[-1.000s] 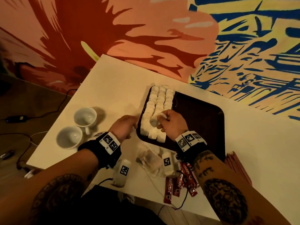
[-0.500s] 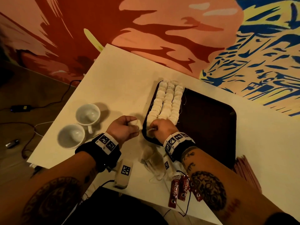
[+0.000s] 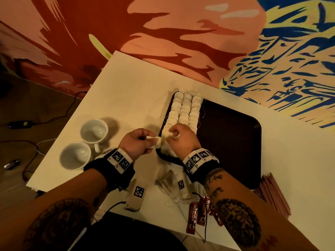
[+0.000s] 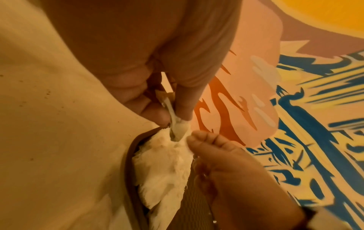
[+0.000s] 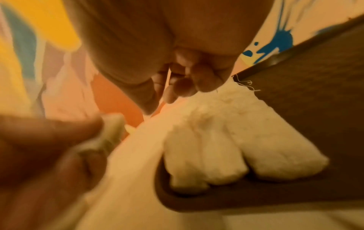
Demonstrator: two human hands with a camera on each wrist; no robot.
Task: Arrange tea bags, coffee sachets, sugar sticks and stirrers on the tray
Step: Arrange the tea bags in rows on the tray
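A dark brown tray (image 3: pixel 230 142) lies on the white table (image 3: pixel 137 95). Three rows of white tea bags (image 3: pixel 184 113) fill its left side, also seen as tea bags (image 5: pixel 226 140) in the right wrist view. My left hand (image 3: pixel 145 140) hovers just left of the tray's near corner and pinches one tea bag (image 3: pixel 157 144) between thumb and finger; the left wrist view shows this tea bag (image 4: pixel 178 126) above the rows. My right hand (image 3: pixel 181 140) hangs over the rows' near end, fingers curled, close to that bag, with nothing visible in it.
Loose tea bags (image 3: pixel 170 183) and red coffee sachets (image 3: pixel 195 214) lie near the front edge. A bundle of thin red sticks (image 3: pixel 273 194) lies right of the tray. Two white cups (image 3: pixel 94 131) (image 3: pixel 75 155) stand at the left. Cables run over the floor.
My right hand let go of the tea bag it held over the rows and now has curled fingers. My left hand has lifted a tea bag up beside the tray's corner.
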